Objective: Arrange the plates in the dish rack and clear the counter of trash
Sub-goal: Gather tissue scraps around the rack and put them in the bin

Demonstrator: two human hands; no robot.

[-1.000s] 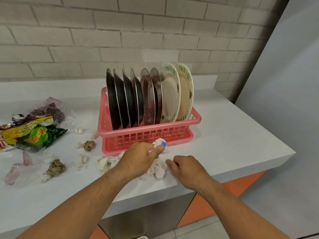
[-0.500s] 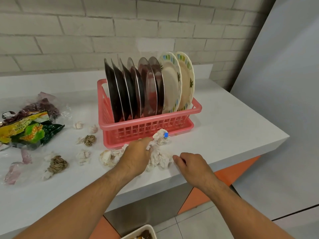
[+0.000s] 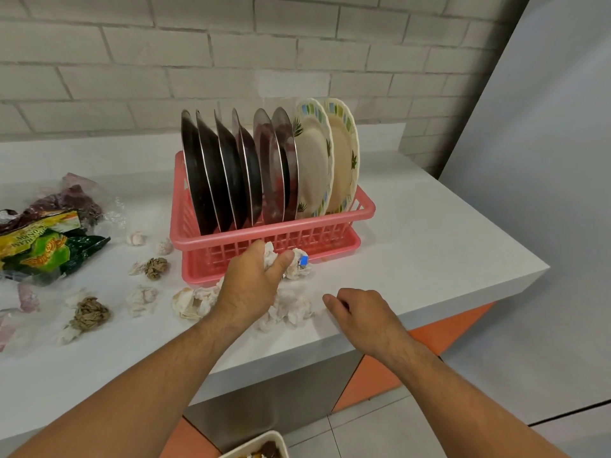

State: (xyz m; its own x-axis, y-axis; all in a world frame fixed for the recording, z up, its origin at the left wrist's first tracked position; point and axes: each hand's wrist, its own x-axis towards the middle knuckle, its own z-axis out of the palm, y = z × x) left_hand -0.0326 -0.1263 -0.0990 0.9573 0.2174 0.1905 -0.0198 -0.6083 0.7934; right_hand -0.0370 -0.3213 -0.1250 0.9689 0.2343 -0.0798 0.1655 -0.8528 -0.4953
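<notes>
A pink dish rack (image 3: 264, 234) on the white counter (image 3: 429, 246) holds several steel plates (image 3: 215, 173) and two cream patterned plates (image 3: 317, 163), all on edge. My left hand (image 3: 251, 285) grips crumpled white tissue (image 3: 269, 257) just in front of the rack. A tissue wad with a blue mark (image 3: 299, 264) lies right beside its thumb. More crumpled tissues (image 3: 287, 310) lie under and beside that hand. My right hand (image 3: 360, 315) rests near the counter's front edge with fingers curled, holding nothing.
Snack wrappers and plastic bags (image 3: 43, 239) lie at the counter's left. Small white and brown paper balls (image 3: 89, 314) are scattered between them and the rack. A white bin (image 3: 261, 447) with trash stands on the floor below. A grey wall panel rises on the right.
My left hand has closed around the tissue in front of the rack. The view tilted down, showing the bin on the floor. My right hand has barely moved.
</notes>
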